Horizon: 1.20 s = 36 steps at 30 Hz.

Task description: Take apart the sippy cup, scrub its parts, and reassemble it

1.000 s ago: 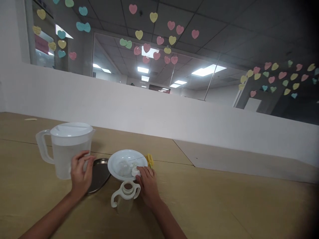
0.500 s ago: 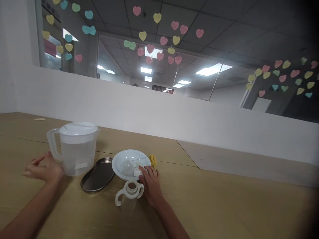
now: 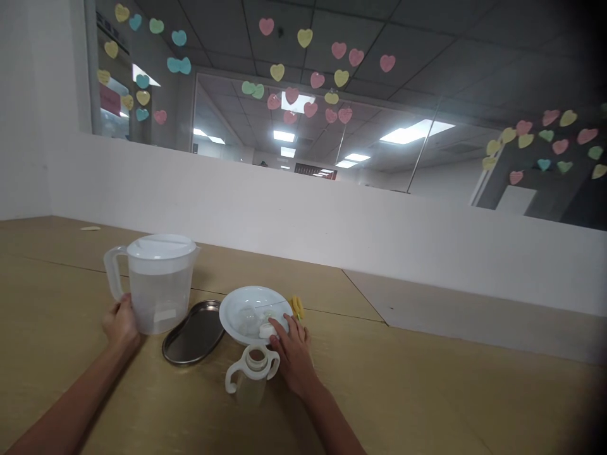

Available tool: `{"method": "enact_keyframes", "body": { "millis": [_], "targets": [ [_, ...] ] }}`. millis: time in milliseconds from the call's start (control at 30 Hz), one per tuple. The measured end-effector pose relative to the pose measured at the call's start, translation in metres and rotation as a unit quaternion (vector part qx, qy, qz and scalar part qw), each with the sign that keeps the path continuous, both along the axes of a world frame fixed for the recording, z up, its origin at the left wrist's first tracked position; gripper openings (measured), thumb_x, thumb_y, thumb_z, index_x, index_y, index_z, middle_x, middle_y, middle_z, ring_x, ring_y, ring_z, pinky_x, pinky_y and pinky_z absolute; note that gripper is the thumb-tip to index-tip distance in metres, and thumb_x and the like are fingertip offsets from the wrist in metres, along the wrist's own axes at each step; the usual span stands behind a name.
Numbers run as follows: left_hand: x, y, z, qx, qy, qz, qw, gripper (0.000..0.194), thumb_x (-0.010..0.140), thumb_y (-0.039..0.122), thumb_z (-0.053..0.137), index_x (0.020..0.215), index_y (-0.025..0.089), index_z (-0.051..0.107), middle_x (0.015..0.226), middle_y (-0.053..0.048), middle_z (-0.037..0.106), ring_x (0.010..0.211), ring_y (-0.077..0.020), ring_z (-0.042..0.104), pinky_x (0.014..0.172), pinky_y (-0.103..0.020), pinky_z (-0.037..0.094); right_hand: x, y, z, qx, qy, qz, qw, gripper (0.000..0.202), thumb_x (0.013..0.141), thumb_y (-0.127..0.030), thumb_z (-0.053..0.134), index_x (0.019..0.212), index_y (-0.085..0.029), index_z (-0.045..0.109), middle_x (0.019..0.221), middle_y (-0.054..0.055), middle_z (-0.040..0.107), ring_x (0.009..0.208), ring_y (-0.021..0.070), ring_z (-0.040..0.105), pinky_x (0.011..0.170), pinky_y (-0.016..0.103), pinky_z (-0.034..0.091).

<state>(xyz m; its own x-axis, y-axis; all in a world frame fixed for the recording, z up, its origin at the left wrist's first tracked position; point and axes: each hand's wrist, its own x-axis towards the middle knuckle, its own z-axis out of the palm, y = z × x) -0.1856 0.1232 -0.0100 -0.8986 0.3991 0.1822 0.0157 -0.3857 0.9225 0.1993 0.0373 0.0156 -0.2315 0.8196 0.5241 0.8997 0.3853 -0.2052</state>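
Note:
A clear lidded pitcher point(image 3: 164, 284) stands upright on the left, and my left hand point(image 3: 122, 323) is closed at the lower end of its handle. My right hand point(image 3: 293, 347) rests over the right rim of a white bowl point(image 3: 227, 313), fingers apart, the fingertips beside a small white part point(image 3: 267, 330) in it. Clear pieces point(image 3: 246, 319) also lie in the bowl. Just in front of the bowl stands a clear bottle point(image 3: 250, 387) with a white two-handled collar point(image 3: 252, 365), its top open.
Between pitcher and bowl lies a kidney-shaped metal tray point(image 3: 194, 335). A yellow object point(image 3: 298, 306) sits right of the bowl. The wooden table point(image 3: 403, 392) meets a white wall point(image 3: 284, 215) below a window with heart-shaped notes.
My left hand has moved right and closed at the pitcher handle. My right hand stays at the bowl with its fingers slightly shifted. The whole view has shifted a little.

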Motion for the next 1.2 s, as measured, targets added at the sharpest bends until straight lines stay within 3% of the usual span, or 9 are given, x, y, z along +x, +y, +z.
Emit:
{"method": "enact_keyframes", "body": {
  "millis": [167, 500, 767, 967, 1200],
  "targets": [
    [0.005, -0.007, 0.009, -0.018, -0.006, 0.022, 1.000, 0.028, 0.066, 0.040, 0.055, 0.075, 0.014, 0.059, 0.062, 0.000, 0.052, 0.058, -0.0142, 0.047, 0.062, -0.032, 0.043, -0.002, -0.001, 0.000, -0.005, 0.011, -0.005, 1.000, 0.040, 0.096, -0.045, 0.027, 0.128, -0.036, 0.049, 0.139, 0.011, 0.038, 0.132, 0.0308, 0.030, 0.099, 0.059, 0.029],
    [0.042, -0.032, 0.044, 0.045, 0.143, -0.025, 0.988, 0.049, 0.073, 0.050, 0.051, 0.099, 0.011, 0.065, 0.096, -0.009, 0.067, 0.089, -0.0215, 0.061, 0.084, -0.032, 0.047, -0.006, -0.005, -0.002, -0.021, 0.024, -0.021, 0.999, 0.039, 0.096, -0.046, 0.027, 0.120, -0.035, 0.056, 0.142, 0.011, 0.033, 0.133, 0.0323, 0.028, 0.099, 0.058, 0.030],
    [0.059, -0.044, 0.046, 0.002, 0.235, 0.000, 0.972, 0.049, 0.077, 0.052, 0.050, 0.107, 0.015, 0.063, 0.101, -0.011, 0.066, 0.094, -0.0276, 0.061, 0.084, -0.039, 0.047, -0.004, -0.004, -0.003, 0.012, 0.079, -0.001, 0.997, 0.042, 0.095, -0.047, 0.028, 0.121, -0.028, 0.055, 0.144, 0.014, 0.028, 0.134, 0.0310, 0.026, 0.101, 0.054, 0.030],
    [0.062, -0.050, 0.051, 0.015, 0.284, 0.031, 0.958, 0.046, 0.079, 0.051, 0.049, 0.104, 0.016, 0.063, 0.101, -0.010, 0.066, 0.093, -0.0263, 0.061, 0.084, -0.037, 0.046, 0.002, 0.005, -0.006, 0.061, 0.179, -0.013, 0.982, 0.047, 0.095, -0.049, 0.025, 0.113, -0.020, 0.057, 0.129, 0.014, 0.046, 0.124, 0.0262, 0.039, 0.100, 0.049, 0.034],
    [0.062, -0.054, 0.052, 0.025, 0.344, 0.003, 0.939, 0.036, 0.084, 0.047, 0.047, 0.106, 0.022, 0.063, 0.109, -0.005, 0.065, 0.103, -0.0238, 0.059, 0.093, -0.034, 0.043, 0.003, 0.007, -0.007, 0.079, 0.207, -0.024, 0.975, 0.050, 0.095, -0.051, 0.023, 0.107, -0.018, 0.058, 0.117, 0.014, 0.054, 0.116, 0.0256, 0.046, 0.096, 0.046, 0.038]
  ]
}}
